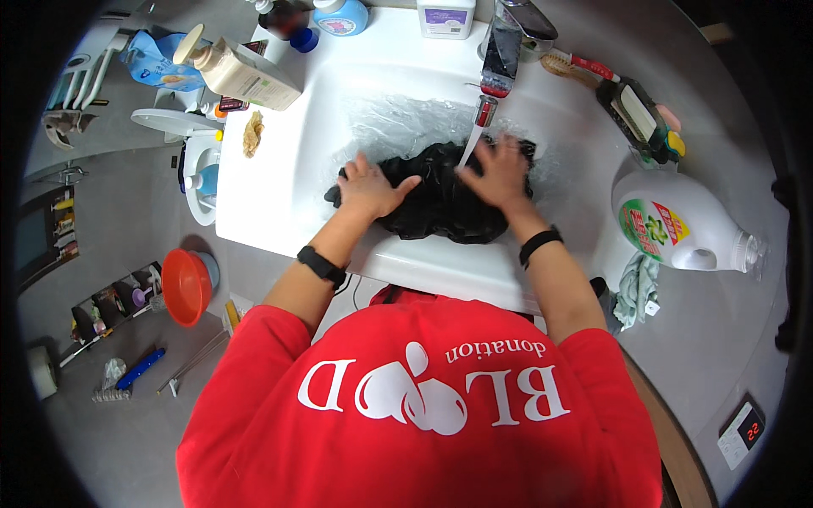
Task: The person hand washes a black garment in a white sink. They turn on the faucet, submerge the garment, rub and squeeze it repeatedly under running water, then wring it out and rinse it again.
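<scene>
A wet, bunched black garment [440, 199] lies in the white sink basin [318, 110], partly in water. From the faucet [486, 110] a stream of water runs down onto it. My left hand [371, 188] rests on the cloth's left end, fingers spread and thumb pointing right. On its right side lies my right hand [501, 176], also with fingers apart, close beside the stream. Both palms press on the cloth from above; neither hand grips it. The underside of the garment is hidden.
A pump bottle [254, 76] and a yellowish scrap [252, 134] sit on the left ledge. At the right rim stand a large white detergent jug [669, 218], a brush [569, 69] and a soap holder [635, 118]. An orange basin [186, 288] is lower left.
</scene>
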